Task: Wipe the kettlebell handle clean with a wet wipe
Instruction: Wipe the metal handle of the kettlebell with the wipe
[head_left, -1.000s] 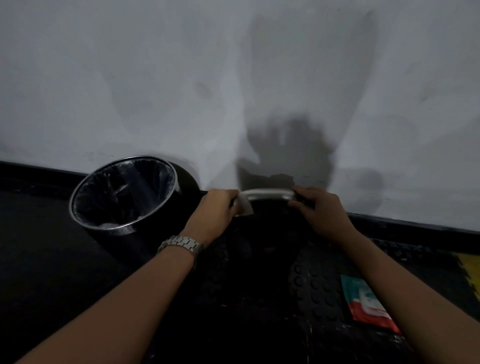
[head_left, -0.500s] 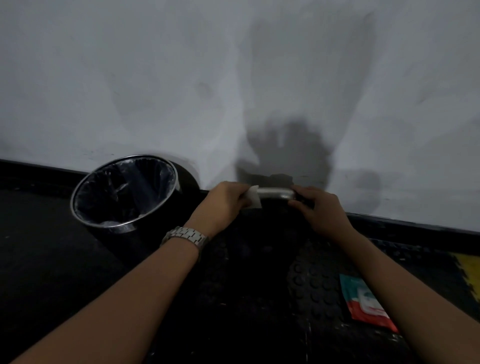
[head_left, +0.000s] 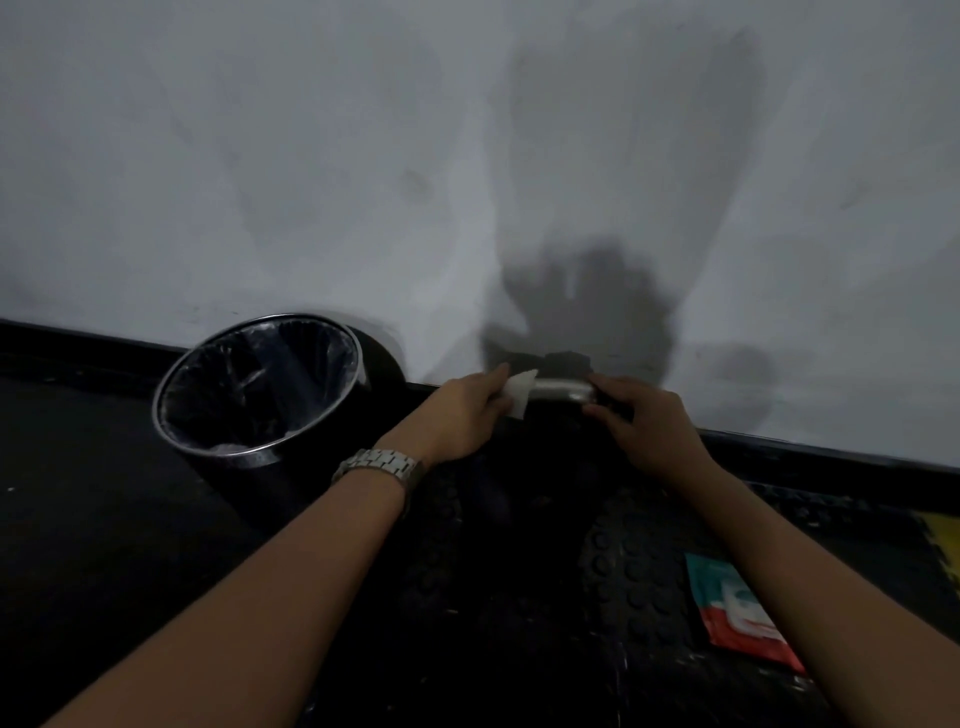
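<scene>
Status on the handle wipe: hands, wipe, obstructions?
Left hand pinching wet wipe on kettlebell handle. Right hand steadying handle's other end. Nothing blocking; bin left.

White wipe (head_left: 521, 391) wraps (partly) silver handle (head_left: 558, 388).

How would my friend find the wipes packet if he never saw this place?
Start at the white wall, then look down to the dark studded floor mat. The packet lies flat there, partly under the right forearm. It is the only teal and red thing among all the black.
</scene>
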